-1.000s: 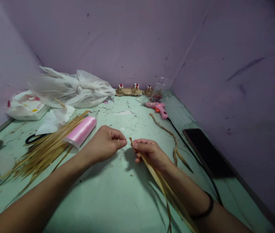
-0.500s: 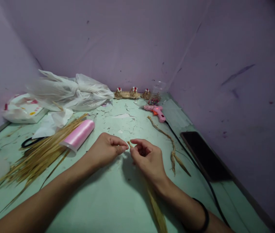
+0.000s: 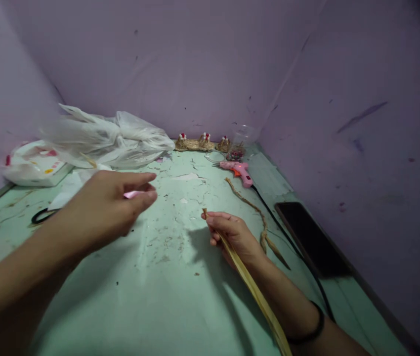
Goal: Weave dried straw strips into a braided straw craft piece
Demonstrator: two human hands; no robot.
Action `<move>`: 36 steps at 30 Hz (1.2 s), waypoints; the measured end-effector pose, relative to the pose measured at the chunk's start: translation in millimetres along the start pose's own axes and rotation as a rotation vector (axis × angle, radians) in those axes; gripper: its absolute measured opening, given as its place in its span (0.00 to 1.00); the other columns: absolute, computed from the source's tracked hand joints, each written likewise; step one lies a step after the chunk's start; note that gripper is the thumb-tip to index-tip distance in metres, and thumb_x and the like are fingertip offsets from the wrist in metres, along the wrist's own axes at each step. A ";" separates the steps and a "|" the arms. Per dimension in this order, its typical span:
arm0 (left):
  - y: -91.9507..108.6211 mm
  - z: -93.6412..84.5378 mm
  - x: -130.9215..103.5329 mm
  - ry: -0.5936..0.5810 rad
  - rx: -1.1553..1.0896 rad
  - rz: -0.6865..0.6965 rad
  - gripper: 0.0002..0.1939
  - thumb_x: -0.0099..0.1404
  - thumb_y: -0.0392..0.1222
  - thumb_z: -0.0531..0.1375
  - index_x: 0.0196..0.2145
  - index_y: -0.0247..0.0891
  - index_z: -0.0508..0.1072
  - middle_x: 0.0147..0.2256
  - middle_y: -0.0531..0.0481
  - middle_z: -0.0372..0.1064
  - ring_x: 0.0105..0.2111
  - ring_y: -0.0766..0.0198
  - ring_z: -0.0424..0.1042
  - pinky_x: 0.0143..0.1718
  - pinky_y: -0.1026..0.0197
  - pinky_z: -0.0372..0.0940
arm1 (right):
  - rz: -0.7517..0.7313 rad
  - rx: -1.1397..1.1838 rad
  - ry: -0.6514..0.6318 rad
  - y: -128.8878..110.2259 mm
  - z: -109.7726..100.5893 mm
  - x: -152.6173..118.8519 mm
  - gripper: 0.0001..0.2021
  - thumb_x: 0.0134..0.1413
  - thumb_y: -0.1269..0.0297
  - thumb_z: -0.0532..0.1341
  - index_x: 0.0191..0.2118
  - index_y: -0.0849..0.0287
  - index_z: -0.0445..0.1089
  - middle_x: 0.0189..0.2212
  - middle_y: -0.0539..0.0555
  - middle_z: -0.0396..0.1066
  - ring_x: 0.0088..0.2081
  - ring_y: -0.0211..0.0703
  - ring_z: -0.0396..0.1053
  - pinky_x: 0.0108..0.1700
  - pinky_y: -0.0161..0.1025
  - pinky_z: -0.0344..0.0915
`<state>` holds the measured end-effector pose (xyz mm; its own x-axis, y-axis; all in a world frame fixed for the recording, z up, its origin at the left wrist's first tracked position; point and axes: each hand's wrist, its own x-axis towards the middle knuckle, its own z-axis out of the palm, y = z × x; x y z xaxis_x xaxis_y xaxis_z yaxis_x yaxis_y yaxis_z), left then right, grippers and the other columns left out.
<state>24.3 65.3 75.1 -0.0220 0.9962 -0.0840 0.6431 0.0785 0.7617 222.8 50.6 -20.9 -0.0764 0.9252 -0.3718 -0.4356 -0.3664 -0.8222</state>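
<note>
My right hand (image 3: 236, 240) pinches a long, flat strip of dried leaf (image 3: 251, 284) near its narrow tied-looking tip. From there the strip runs down along the right forearm, out of view at the bottom. Over the left part of the table, my left hand (image 3: 108, 205) is raised with thumb and forefinger apart and nothing between them. Just a sliver of a pink thread spool (image 3: 132, 195) shows behind those fingers. The bundle of dried strips beside the spool is hidden by my left hand and arm.
A pink glue gun (image 3: 236, 170), its light on, lies at the back right with a black cord (image 3: 287, 237). Nearby are a braided dried strand (image 3: 249, 201) and a dark phone (image 3: 312, 240). Plastic bags (image 3: 121, 136) and small decorated straw pieces (image 3: 195, 144) sit along the wall.
My left hand has left the strip's tip and moved left, its fingers opening, to cover the spool and bundle. My right hand keeps the strip, shifted slightly right, with more of it showing.
</note>
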 end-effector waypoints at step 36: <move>-34.9 62.0 22.6 -0.510 -0.814 -0.308 0.11 0.39 0.40 0.67 0.21 0.33 0.71 0.10 0.62 0.47 0.11 0.80 0.42 0.10 0.73 0.34 | -0.187 -0.107 0.192 -5.8 -0.1 -2.0 0.10 0.46 0.60 0.58 0.28 0.63 0.70 0.22 0.49 0.67 0.16 0.29 0.60 0.19 0.30 0.60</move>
<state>48.9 82.8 6.8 0.3536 0.8084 -0.4705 -0.0582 0.5211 0.8515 225.6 50.9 -15.5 0.1722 0.9456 -0.2760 -0.3284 -0.2090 -0.9211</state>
